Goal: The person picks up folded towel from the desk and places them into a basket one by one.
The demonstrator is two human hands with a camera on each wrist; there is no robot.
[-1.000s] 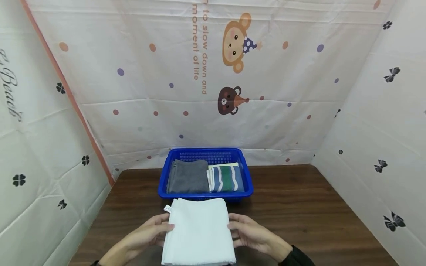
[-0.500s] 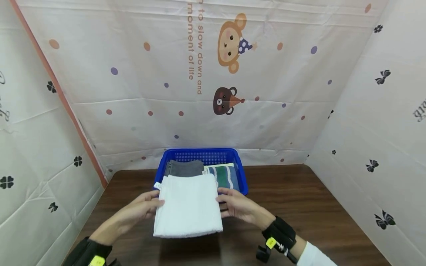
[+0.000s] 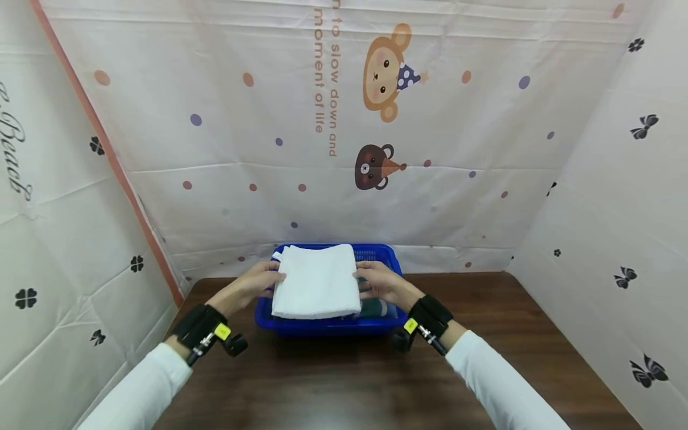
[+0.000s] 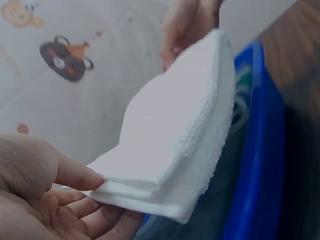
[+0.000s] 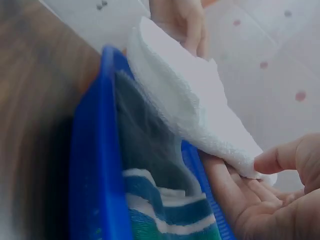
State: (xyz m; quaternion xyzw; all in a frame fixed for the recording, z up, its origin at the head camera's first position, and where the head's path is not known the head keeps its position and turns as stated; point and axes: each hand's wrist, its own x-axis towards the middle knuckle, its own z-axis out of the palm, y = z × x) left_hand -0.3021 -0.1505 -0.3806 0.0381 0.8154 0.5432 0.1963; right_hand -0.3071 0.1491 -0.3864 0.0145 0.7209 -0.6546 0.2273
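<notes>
A folded white towel (image 3: 318, 283) is held level over the blue basket (image 3: 322, 327). My left hand (image 3: 257, 282) pinches its left edge, thumb on top and fingers beneath. On the opposite edge, my right hand (image 3: 383, 283) grips it the same way. In the right wrist view, a gap shows between the white towel and the cloths in the basket: a grey towel (image 5: 145, 130) and a striped blue, green and white towel (image 5: 167, 210). From the head view, the white towel hides most of the grey one.
The basket stands at the back of a brown wooden table (image 3: 322, 382), close to the printed white curtain (image 3: 301, 119) behind it. More of the same kind of curtain hangs along the left and right sides.
Both hands have carried the white towel forward, away from the body, from in front of the basket to above it. The grey towel has become covered from the head view.
</notes>
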